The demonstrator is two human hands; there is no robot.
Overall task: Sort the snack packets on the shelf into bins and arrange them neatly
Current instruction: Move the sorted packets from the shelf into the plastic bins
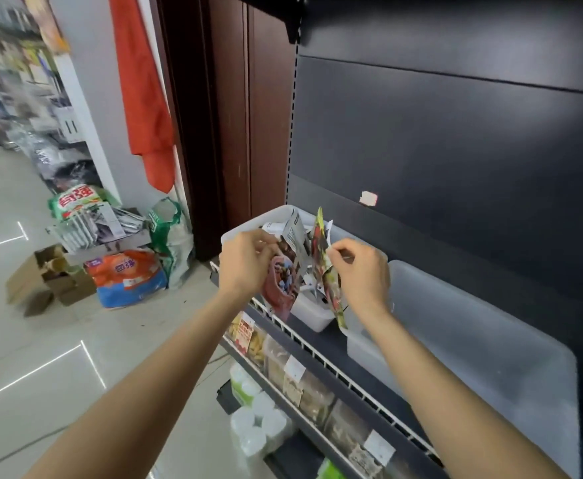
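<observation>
Fingers on both hands are curled and pinching packets. Left hand [248, 261] holds a reddish-brown packet [279, 288] by its top, hanging down over the front of the left bin [238, 233]. Right hand [362, 271] pinches a tall multicoloured packet [324, 267] near its upper edge, packet upright and just beside the right hand's thumb. A grey-and-white packet [295, 233] sticks up between the two hands; can't tell whether either hand has it or it's just propped in the bin.

Where the stuff is: all visible snack packets are bunched in or over the left bin, at the left end of the shelf [317, 335]. More white-edged packets [312, 283] lie jumbled inside it, low down.

Right bin [490, 326], the larger translucent one, sits just beside the left bin on the same shelf. Looks to hold nothing, though its frosted walls hide part of the inside, so not certain.

Progress, my read: early. Packets are still mixed in one bin, nothing sorted into the second, nothing lined up. The two held packets look like different kinds, so this is probably the separating step. Left to do: split kinds between bins, then stand them in neat rows.

Lower shelf [304, 382] below has bagged goods with price tags, not part of this.
</observation>
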